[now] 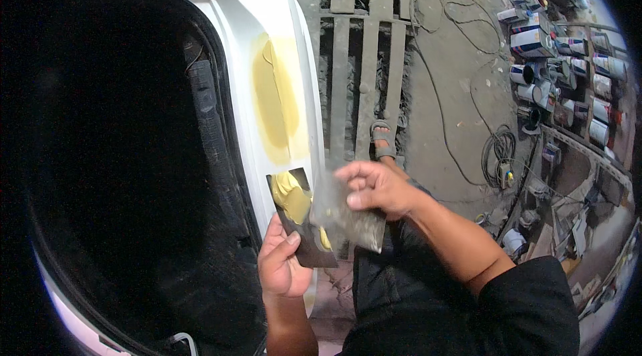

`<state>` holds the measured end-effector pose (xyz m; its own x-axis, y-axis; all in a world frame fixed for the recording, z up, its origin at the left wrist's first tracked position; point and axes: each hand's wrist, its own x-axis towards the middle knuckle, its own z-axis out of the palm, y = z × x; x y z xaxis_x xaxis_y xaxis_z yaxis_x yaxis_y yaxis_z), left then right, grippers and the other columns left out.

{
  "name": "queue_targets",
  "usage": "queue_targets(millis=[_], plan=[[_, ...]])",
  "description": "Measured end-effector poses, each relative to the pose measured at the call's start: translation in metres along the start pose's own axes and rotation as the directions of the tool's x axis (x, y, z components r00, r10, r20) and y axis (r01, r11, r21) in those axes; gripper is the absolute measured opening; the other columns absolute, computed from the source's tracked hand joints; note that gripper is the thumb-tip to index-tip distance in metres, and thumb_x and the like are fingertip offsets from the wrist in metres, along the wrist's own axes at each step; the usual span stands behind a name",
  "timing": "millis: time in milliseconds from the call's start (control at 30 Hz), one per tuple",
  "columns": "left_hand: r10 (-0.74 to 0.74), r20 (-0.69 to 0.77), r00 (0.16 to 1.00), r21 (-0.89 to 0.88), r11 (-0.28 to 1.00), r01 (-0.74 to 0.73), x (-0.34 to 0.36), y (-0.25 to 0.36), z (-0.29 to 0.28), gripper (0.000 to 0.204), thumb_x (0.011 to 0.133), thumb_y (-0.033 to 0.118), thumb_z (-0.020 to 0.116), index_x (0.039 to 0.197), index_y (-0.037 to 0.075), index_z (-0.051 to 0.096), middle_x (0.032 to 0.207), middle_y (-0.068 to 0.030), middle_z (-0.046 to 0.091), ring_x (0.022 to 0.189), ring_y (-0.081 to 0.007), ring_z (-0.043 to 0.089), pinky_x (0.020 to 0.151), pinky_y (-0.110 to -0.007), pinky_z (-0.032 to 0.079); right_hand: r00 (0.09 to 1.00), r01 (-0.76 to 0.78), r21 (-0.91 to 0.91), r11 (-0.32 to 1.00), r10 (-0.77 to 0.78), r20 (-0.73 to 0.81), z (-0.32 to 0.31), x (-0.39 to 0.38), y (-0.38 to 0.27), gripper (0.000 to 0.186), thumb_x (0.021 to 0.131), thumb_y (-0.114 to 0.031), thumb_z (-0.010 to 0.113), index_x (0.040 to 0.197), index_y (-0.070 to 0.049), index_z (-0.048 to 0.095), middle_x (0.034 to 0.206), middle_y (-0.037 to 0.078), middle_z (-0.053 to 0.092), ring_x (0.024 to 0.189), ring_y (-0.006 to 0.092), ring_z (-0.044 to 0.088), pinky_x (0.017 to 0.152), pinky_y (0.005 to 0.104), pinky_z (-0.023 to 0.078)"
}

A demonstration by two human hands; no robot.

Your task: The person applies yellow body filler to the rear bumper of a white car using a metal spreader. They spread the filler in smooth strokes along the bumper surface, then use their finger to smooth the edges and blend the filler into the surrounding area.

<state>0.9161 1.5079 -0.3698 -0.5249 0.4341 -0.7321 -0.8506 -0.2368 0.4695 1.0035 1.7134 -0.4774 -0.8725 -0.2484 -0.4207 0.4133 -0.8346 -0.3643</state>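
My left hand (282, 259) is closed round the edge of a dark rectangular putty board (313, 254), thumb on top. A thick mound of yellow body filler (293, 201) lies on its upper part, with a smaller dab near its right edge. My right hand (378, 189) grips a wide, flat, greyish filler spreader (354, 225), smeared by motion, beside the board's right edge. Whether the two tools touch, I cannot tell. Just beyond the board is a white car body panel (257, 12). A long oval patch of yellow filler (275, 102) covers part of it, with a ridge along it.
Left of the panel, a dark opening (127, 142) is edged by a black rubber seal (224, 88). Wooden slats (344, 82) lie over the floor on the right, near my sandalled foot (382, 139). Cables (435, 85) and several paint cans (533, 43) lie farther right.
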Motion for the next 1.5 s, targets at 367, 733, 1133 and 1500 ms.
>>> queue_targets(millis=[367, 733, 1133, 1500], plan=[[0.381, -0.008, 0.924, 0.214, 0.904, -0.371, -0.003, -0.009, 0.005, 0.055, 0.092, 0.000, 0.051, 0.146, -0.001, 0.038, 0.141, -0.0158, 0.052, 0.129, -0.0285, 0.052, 0.114, -0.045, 0.038, 0.707, 0.599, -0.742, 0.300, -0.633, 0.314, 0.033, -0.023, 0.039, 0.057, 0.070, -0.001, 0.067, 0.126, -0.013, 0.068, 0.138, 0.012, 0.055, 0.130, 0.0371, 0.049, 0.111, 0.0496, 0.038], [0.494, -0.028, 0.869, 0.259, 0.843, -0.471, -0.024, -0.002, -0.017, 0.056, 0.095, -0.003, 0.049, 0.149, 0.000, 0.037, 0.143, -0.0163, 0.052, 0.130, -0.0274, 0.052, 0.114, -0.044, 0.040, 0.650, 0.139, -0.962, -0.234, -0.712, 0.267, -0.034, 0.067, -0.009, 0.070, 0.071, -0.003, 0.072, 0.138, -0.020, 0.057, 0.144, 0.006, 0.050, 0.132, 0.0354, 0.043, 0.104, 0.0502, 0.039], [0.403, -0.102, 0.910, 0.182, 0.907, -0.381, -0.011, -0.010, -0.021, 0.059, 0.091, -0.001, 0.052, 0.148, -0.002, 0.036, 0.140, -0.0167, 0.053, 0.129, -0.0281, 0.052, 0.115, -0.045, 0.036, 0.737, 0.632, -0.661, 0.405, -0.580, 0.348, 0.044, -0.025, 0.040, 0.061, 0.077, -0.004, 0.064, 0.137, -0.008, 0.060, 0.144, 0.014, 0.053, 0.128, 0.0352, 0.049, 0.111, 0.0474, 0.035], [0.505, -0.071, 0.860, 0.176, 0.855, -0.488, -0.011, 0.012, -0.040, 0.060, 0.094, -0.001, 0.049, 0.152, 0.001, 0.033, 0.142, -0.0140, 0.051, 0.129, -0.0264, 0.051, 0.111, -0.043, 0.040, 0.753, -0.159, -0.904, -0.397, -0.641, 0.149, 0.013, 0.086, -0.094, 0.052, 0.093, -0.018, 0.060, 0.144, -0.016, 0.050, 0.151, 0.007, 0.046, 0.133, 0.0365, 0.041, 0.099, 0.0519, 0.040]])
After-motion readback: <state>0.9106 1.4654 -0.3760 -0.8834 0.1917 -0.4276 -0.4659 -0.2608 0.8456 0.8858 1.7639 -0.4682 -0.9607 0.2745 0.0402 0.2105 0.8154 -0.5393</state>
